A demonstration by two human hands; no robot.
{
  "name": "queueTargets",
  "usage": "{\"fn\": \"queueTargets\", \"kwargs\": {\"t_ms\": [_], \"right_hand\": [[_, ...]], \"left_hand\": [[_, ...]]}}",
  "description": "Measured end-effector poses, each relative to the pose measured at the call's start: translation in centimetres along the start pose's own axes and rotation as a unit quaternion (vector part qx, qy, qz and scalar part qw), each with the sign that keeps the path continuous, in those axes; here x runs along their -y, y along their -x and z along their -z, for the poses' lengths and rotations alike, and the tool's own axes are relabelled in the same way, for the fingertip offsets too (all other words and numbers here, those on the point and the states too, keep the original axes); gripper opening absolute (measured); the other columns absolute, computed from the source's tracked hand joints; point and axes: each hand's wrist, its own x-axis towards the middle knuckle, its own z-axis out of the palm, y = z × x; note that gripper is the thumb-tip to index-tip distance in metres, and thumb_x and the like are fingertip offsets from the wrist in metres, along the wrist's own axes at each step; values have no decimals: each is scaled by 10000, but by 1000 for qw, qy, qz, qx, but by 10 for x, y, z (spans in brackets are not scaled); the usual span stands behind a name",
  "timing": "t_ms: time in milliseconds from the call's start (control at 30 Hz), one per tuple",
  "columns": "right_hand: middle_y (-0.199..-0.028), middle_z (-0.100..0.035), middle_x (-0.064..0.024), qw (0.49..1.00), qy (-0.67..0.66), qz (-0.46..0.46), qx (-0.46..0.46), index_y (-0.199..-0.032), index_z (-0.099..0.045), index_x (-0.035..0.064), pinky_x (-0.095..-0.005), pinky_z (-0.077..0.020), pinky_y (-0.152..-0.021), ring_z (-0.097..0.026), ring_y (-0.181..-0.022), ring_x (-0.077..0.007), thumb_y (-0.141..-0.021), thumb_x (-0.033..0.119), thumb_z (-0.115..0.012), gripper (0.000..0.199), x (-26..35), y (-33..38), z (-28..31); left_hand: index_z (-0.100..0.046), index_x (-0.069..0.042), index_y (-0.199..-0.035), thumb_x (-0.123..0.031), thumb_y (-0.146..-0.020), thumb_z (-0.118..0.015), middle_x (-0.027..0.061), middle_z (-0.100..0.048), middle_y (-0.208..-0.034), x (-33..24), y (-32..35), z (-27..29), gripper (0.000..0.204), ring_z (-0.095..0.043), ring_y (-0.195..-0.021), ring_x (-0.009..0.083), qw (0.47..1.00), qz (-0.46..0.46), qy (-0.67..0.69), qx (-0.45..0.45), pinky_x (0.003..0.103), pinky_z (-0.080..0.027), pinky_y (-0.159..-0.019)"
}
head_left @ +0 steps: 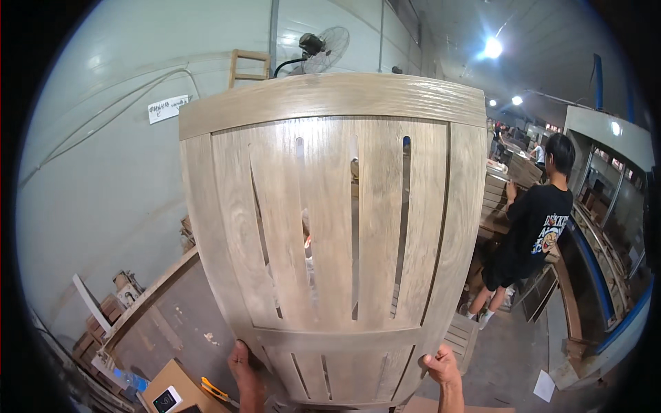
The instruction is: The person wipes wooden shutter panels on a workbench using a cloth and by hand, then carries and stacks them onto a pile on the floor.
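Observation:
A large wooden slatted panel (327, 227), pale brown with long narrow slots, stands raised before me and fills the middle of the view. On its lower left edge my left hand (244, 372) is closed, thumb on the near face. My right hand (444, 366) grips the opposite edge at about the same height, thumb also on the face. The fingers behind the panel are hidden on both sides.
A brown worktable (182, 316) lies at left, with a cardboard box (172, 389), a yellow utility knife (215, 389) and a plastic bottle (131, 378) nearby. A wall fan (323, 48) is behind the panel. At right a person in black (533, 220) stands beside stacked slatted panels (494, 199).

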Motion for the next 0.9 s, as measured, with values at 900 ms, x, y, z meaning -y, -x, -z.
{"fn": "queueTargets", "kwargs": {"t_ms": [900], "right_hand": [[-975,-662,-123,970,173,136,101,-1072,-640,-79,-328,-417,-898,-567,-973,-193,-804,700,-559,828,-63,-265,-267]], "left_hand": [[-537,-1,-921,-445,-973,-493,40,-544,-865,-108,-3,48,449,-487,-794,122,920,-304,-109,-221,262,-424,-716]]}}
